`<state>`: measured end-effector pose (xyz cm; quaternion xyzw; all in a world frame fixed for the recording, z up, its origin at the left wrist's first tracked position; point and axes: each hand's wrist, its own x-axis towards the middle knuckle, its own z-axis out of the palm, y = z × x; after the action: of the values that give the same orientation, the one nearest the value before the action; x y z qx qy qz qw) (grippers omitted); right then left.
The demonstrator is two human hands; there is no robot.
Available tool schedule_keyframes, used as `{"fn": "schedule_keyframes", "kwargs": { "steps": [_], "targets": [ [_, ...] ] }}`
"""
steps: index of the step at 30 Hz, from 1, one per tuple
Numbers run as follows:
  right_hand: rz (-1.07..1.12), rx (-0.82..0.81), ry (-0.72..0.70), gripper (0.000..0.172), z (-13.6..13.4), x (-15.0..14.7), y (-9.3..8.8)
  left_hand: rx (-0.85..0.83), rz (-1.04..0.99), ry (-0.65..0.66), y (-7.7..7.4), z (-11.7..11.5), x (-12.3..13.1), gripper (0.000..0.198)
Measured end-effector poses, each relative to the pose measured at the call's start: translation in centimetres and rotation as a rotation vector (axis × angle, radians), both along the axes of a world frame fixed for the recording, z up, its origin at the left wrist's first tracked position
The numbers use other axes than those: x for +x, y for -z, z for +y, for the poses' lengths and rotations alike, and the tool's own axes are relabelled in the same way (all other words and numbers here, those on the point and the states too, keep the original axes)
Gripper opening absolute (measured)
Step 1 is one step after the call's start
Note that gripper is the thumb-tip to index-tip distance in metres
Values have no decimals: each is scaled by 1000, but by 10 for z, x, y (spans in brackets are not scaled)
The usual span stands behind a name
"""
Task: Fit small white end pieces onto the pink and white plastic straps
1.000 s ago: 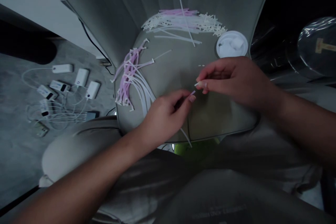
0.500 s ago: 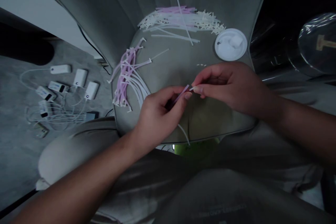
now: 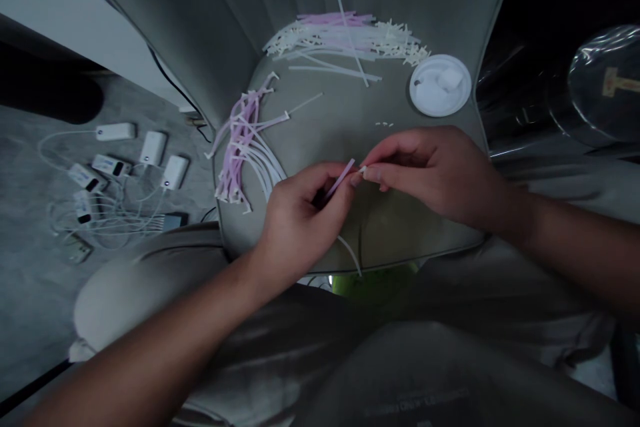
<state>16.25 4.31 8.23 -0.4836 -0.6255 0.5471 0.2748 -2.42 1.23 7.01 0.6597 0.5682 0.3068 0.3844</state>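
Over a grey chair (image 3: 325, 137), our left grip (image 3: 305, 213) is clamping a slim pink tube (image 3: 341, 179), our right grip (image 3: 440, 167) a white piece (image 3: 363, 169).

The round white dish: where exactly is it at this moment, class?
In the head view, the round white dish sits at the right of the chair seat, beyond the right hand, beside the right end of the heap of strips.
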Motion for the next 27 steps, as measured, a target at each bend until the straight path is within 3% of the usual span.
{"fn": "schedule_keyframes", "kwargs": {
  "steps": [5, 13, 20, 27],
  "targets": [
    [-66, 63, 26, 15, -3, -1, 2, -19, -4, -3, -2, 0, 1, 19],
    [3, 67, 72, 13, 0, 0, 0, -42, -81, 23, -1, -3, -3, 38],
    [50, 71, 100, 10, -2, -1, -2, -16, -6, 11, -2, -1, -2, 31],
    [66, 51, 90, 10, -3, -3, -4, -36, -63, 50, 2, -1, 1, 21]
  ]
}}
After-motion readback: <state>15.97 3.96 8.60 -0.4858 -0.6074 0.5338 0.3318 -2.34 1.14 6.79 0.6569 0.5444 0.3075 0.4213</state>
